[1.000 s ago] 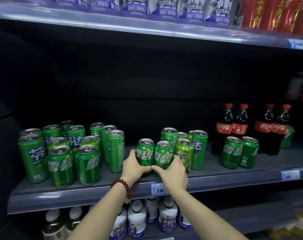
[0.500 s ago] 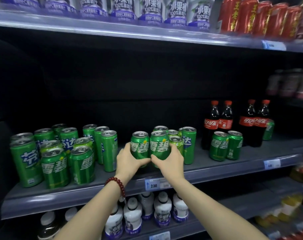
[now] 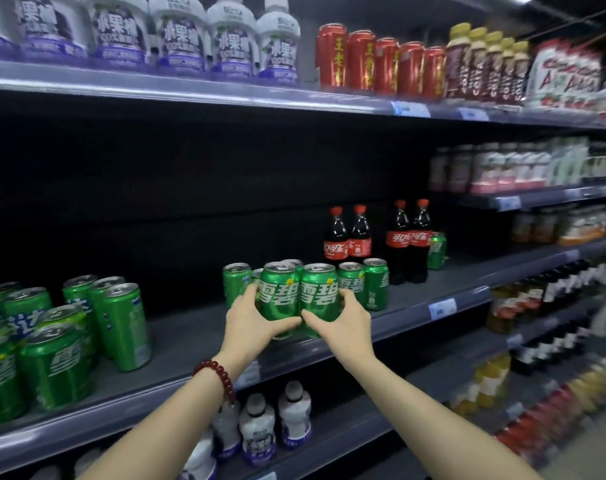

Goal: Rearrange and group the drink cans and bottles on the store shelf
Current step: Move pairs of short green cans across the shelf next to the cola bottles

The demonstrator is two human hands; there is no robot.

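Two green Sprite cans are held side by side above the grey shelf (image 3: 197,337). My left hand (image 3: 251,323) grips the left green can (image 3: 279,289) and my right hand (image 3: 343,318) grips the right green can (image 3: 319,291). Both cans are upright and touch each other. Just behind to the right stand two more green cans (image 3: 363,282), and behind to the left a tall green can (image 3: 235,282). A cluster of green cans (image 3: 62,337) fills the shelf's left end. Cola bottles (image 3: 346,237) with red caps stand at the back right, a lone green can (image 3: 436,251) beside them.
The upper shelf carries white-and-purple juice bottles (image 3: 177,36), red cans (image 3: 374,60) and yellow-capped bottles (image 3: 485,60). White bottles (image 3: 260,431) stand on the shelf below. Price tags (image 3: 441,309) line the shelf edge. More stocked shelves run off to the right.
Both hands have lifted the two green cans and carried them to the right, toward the two cans by the cola bottles. The camera has also swung right.
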